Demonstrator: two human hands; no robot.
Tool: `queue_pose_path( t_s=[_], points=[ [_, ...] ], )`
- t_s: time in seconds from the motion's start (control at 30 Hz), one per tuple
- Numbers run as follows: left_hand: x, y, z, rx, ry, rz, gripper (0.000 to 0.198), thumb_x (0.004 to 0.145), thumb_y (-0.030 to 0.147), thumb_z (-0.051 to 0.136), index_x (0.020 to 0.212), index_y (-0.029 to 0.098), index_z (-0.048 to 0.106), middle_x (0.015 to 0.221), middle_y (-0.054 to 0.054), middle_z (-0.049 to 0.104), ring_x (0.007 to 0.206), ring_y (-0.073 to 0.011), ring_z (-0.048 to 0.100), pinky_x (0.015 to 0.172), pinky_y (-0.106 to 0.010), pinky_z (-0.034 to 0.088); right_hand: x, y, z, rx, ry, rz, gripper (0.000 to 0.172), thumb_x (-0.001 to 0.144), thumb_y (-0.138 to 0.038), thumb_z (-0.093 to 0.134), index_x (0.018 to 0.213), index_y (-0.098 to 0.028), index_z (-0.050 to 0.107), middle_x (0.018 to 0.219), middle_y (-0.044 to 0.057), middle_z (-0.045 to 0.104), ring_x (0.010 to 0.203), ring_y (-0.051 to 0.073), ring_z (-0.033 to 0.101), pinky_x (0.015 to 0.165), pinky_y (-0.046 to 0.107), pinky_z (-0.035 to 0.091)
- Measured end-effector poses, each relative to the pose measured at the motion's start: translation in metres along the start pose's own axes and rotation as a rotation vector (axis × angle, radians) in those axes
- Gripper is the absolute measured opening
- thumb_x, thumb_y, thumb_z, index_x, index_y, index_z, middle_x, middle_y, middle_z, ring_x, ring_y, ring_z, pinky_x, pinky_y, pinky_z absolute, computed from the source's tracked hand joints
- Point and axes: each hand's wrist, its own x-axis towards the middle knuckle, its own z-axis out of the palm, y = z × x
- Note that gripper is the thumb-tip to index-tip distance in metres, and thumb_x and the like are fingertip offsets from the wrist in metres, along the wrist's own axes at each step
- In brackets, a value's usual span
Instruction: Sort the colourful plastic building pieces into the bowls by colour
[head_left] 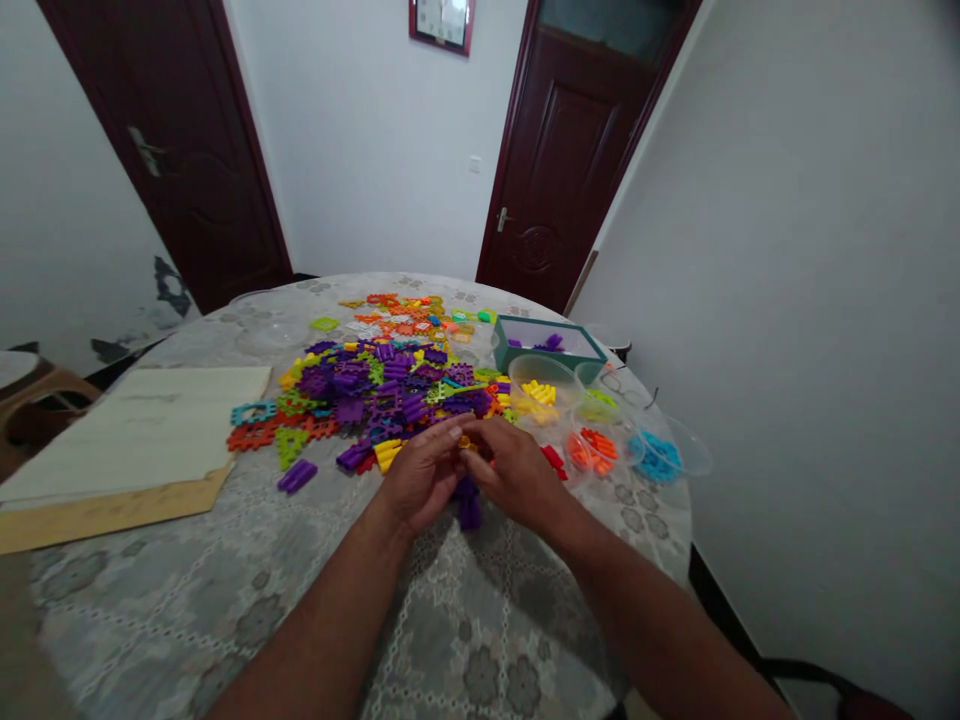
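Note:
A pile of plastic building pieces [375, 385] in purple, orange, green and yellow is spread over the middle of the round table [247, 600]. My left hand [421, 470] and my right hand [510, 472] meet at the near edge of the pile, fingers curled and pinched together around small pieces. Orange and yellow bits show between the fingertips, and purple pieces [469, 505] lie just under the hands. What exactly each hand grips is hidden by the fingers.
A teal box [551, 345] holds purple pieces. Clear bowls hold yellow [541, 385], green [600, 403], orange [596, 450] and blue [660, 455] pieces at the right. Flat boards [127, 440] lie at the left. Two dark doors stand behind.

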Motion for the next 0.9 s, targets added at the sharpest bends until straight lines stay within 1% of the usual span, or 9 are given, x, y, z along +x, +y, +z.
queue_pose_path(
  t_s=[0.13,0.27,0.37,0.5,0.57,0.63,0.73,0.8,0.9],
  points=[
    [-0.001,0.001,0.002,0.025,0.047,-0.037,0.027,0.083,0.015,0.078,0.11,0.012,0.078,0.112,-0.014,0.078,0.09,-0.0196,0.076,0.078,-0.026,0.062,0.002,0.007,-0.007,0.002,0.014,0.043,0.018,0.095,-0.013,0.061,0.109,-0.018,0.071,0.101,0.007,0.074,0.089,0.02,0.068,0.083,0.032,0.051],
    [-0.001,0.004,0.002,0.017,0.106,-0.007,0.02,0.087,0.017,0.074,0.106,0.011,0.077,0.107,-0.015,0.078,0.092,-0.023,0.077,0.084,-0.035,0.065,0.005,0.022,-0.032,0.03,0.052,0.131,0.019,0.097,-0.021,0.059,0.108,-0.021,0.075,0.095,0.005,0.076,0.083,0.019,0.069,0.079,0.031,0.05],
    [0.002,0.006,0.0,-0.033,0.186,0.073,0.014,0.088,0.018,0.07,0.099,0.011,0.075,0.099,-0.013,0.078,0.094,-0.0251,0.078,0.091,-0.043,0.064,0.013,0.048,-0.053,-0.011,0.181,0.22,0.023,0.096,-0.027,0.059,0.11,-0.02,0.076,0.096,0.006,0.078,0.081,0.02,0.069,0.079,0.032,0.052],
    [0.005,0.011,-0.005,-0.04,0.291,0.211,0.012,0.085,0.018,0.069,0.095,0.013,0.072,0.089,-0.009,0.077,0.085,-0.021,0.077,0.09,-0.042,0.063,0.027,0.088,-0.072,-0.167,0.399,0.31,0.028,0.092,-0.029,0.058,0.109,-0.016,0.076,0.101,0.012,0.078,0.085,0.024,0.069,0.085,0.039,0.055],
    [0.005,0.014,-0.008,-0.015,0.317,0.283,0.012,0.083,0.02,0.071,0.094,0.015,0.071,0.087,-0.006,0.076,0.083,-0.0194,0.076,0.091,-0.041,0.062,0.029,0.096,-0.074,-0.238,0.501,0.314,0.034,0.09,-0.026,0.057,0.116,-0.013,0.074,0.111,0.017,0.076,0.089,0.027,0.069,0.092,0.044,0.055],
    [0.005,0.017,-0.009,0.01,0.342,0.354,0.015,0.081,0.023,0.073,0.093,0.017,0.07,0.086,-0.005,0.076,0.083,-0.0189,0.076,0.093,-0.042,0.061,0.024,0.087,-0.071,-0.244,0.545,0.287,0.038,0.091,-0.025,0.057,0.122,-0.012,0.072,0.117,0.019,0.073,0.092,0.028,0.069,0.096,0.047,0.055],
    [0.005,0.022,-0.01,0.069,0.396,0.475,0.016,0.079,0.024,0.073,0.094,0.018,0.07,0.085,-0.003,0.074,0.085,-0.0184,0.074,0.096,-0.041,0.06,0.002,0.046,-0.054,-0.14,0.414,0.167,0.032,0.097,-0.028,0.055,0.124,-0.019,0.071,0.114,0.015,0.074,0.094,0.027,0.071,0.094,0.045,0.057],
    [0.004,0.027,-0.01,0.124,0.45,0.585,0.014,0.08,0.024,0.072,0.093,0.019,0.069,0.086,-0.002,0.073,0.085,-0.0172,0.073,0.097,-0.039,0.059,-0.019,0.013,-0.035,-0.085,0.181,0.075,0.031,0.1,-0.027,0.055,0.127,-0.024,0.07,0.116,0.013,0.075,0.101,0.027,0.072,0.094,0.043,0.058],
    [0.001,0.04,-0.013,0.219,0.557,0.71,0.014,0.081,0.022,0.069,0.094,0.021,0.069,0.092,-0.001,0.072,0.092,-0.0152,0.071,0.099,-0.034,0.056,-0.049,-0.02,-0.002,-0.234,-0.175,0.094,0.048,0.093,-0.022,0.065,0.142,-0.025,0.063,0.145,0.018,0.064,0.116,0.033,0.071,0.092,0.046,0.061]
  ],
)
